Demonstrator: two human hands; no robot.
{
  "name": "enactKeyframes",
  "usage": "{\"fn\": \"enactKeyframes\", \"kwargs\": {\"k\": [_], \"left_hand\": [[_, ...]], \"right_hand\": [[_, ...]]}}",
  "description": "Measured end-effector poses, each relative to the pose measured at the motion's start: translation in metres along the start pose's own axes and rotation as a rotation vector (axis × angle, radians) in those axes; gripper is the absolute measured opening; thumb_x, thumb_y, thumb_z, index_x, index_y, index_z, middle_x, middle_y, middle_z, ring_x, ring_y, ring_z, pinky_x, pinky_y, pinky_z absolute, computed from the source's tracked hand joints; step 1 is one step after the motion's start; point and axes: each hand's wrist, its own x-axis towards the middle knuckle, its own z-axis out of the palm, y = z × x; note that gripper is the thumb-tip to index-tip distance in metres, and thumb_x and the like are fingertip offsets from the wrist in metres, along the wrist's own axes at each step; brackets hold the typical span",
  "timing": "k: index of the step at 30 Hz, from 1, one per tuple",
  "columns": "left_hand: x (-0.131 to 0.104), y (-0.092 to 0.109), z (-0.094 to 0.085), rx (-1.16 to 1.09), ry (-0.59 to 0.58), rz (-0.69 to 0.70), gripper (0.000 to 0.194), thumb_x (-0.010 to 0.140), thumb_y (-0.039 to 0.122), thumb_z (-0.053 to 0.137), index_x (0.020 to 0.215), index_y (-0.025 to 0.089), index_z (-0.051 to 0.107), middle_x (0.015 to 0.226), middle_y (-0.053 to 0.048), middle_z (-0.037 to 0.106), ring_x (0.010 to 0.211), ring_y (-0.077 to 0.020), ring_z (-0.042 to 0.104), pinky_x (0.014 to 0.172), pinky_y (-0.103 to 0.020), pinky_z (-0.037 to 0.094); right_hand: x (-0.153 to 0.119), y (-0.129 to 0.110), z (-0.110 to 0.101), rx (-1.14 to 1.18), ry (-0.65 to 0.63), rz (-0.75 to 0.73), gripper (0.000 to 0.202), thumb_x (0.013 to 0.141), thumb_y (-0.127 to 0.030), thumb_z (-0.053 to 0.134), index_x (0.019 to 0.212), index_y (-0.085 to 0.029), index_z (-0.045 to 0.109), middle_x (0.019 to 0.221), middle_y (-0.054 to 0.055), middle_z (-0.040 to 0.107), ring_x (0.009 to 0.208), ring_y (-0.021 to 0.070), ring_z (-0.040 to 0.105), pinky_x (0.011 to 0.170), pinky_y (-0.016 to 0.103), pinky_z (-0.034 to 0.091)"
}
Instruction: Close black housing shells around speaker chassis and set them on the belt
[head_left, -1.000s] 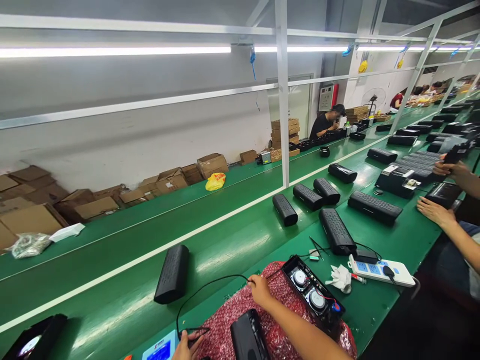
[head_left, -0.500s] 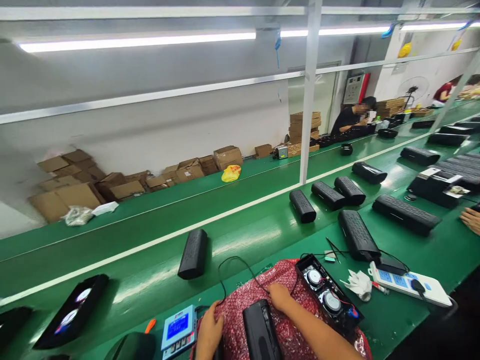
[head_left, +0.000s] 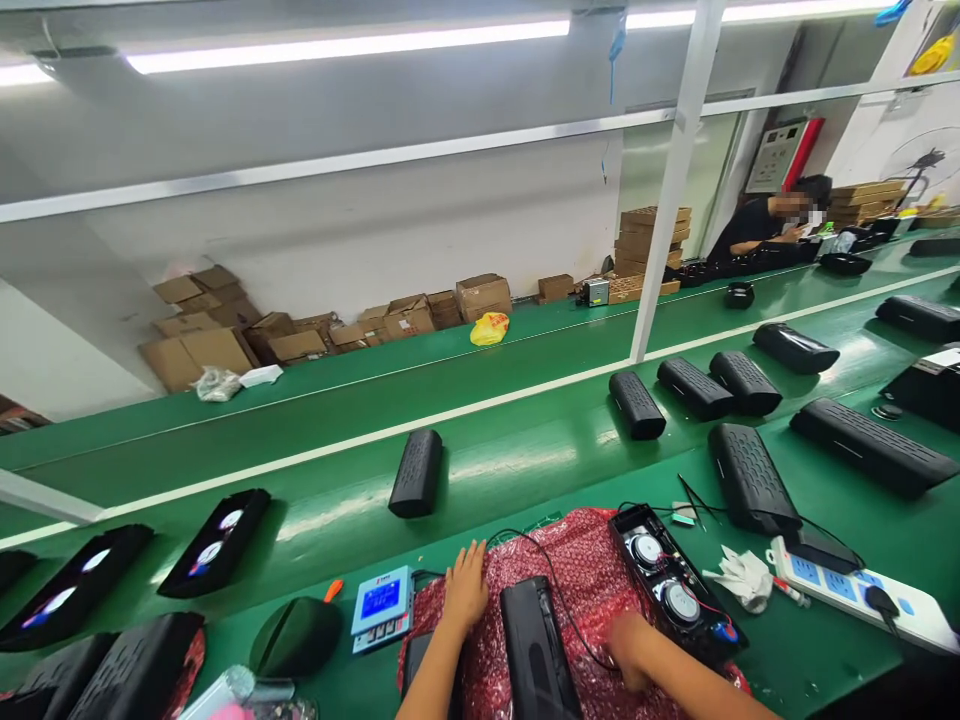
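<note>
Presently, the left hand (head_left: 466,592) is lying flat, fingers slightly spread, on the red bubble-wrap sheet (head_left: 577,560); the right hand (head_left: 628,648), fingers curled, is touching it beside the black rectangular speaker casing (head_left: 534,645).

Yellow bag (head_left: 489,328) near cardboard boxes (head_left: 210,335), power strip (head_left: 862,592) rightward.

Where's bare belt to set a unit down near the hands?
Free: green belt between the lone black speaker and the speaker row. Crowded: red bubble wrap under both hands, left hand, right hand, and around the power strip.
</note>
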Motion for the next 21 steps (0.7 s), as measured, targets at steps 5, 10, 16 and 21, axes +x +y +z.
{"fn": "enactKeyframes", "kwargs": {"k": [5,10,16,21], "left_hand": [[0.002,0.010,0.006,0.071,-0.007,0.068,0.062,0.081,0.009,0.029,0.142,0.018,0.032,0.139,-0.012,0.047,0.129,-0.0262,0.038,0.107,-0.054,0.022],[-0.015,0.011,0.008,0.179,0.003,0.165,0.052,0.084,0.011,0.030,0.128,0.024,0.054,0.127,-0.011,0.057,0.122,-0.0275,0.046,0.106,-0.052,0.025],[-0.051,0.010,0.018,0.084,0.077,0.137,0.055,0.079,0.005,0.032,0.126,0.020,0.056,0.133,-0.013,0.052,0.128,-0.0263,0.041,0.110,-0.049,0.021],[-0.100,0.018,0.066,-0.504,0.167,-0.096,0.051,0.082,0.016,0.031,0.128,0.006,0.050,0.134,-0.016,0.051,0.127,-0.0211,0.044,0.110,-0.035,0.029]], "right_hand": [[-0.013,-0.002,0.041,-0.009,0.178,0.017,0.041,0.062,-0.003,0.064,0.100,-0.016,0.071,0.118,0.021,0.061,0.119,0.0401,0.049,0.103,0.061,0.027],[-0.038,-0.006,0.070,0.068,0.244,0.026,0.039,0.070,-0.006,0.057,0.105,-0.017,0.070,0.120,0.021,0.060,0.121,0.0392,0.048,0.105,0.062,0.023],[-0.067,-0.016,0.046,0.564,0.270,0.013,0.048,0.077,-0.022,0.051,0.124,-0.011,0.056,0.128,0.019,0.055,0.121,0.0306,0.049,0.104,0.044,0.034],[-0.055,-0.063,0.038,1.090,0.313,-0.047,0.059,0.076,-0.034,0.050,0.130,-0.011,0.045,0.131,0.014,0.053,0.123,0.0249,0.048,0.105,0.036,0.035]]}}
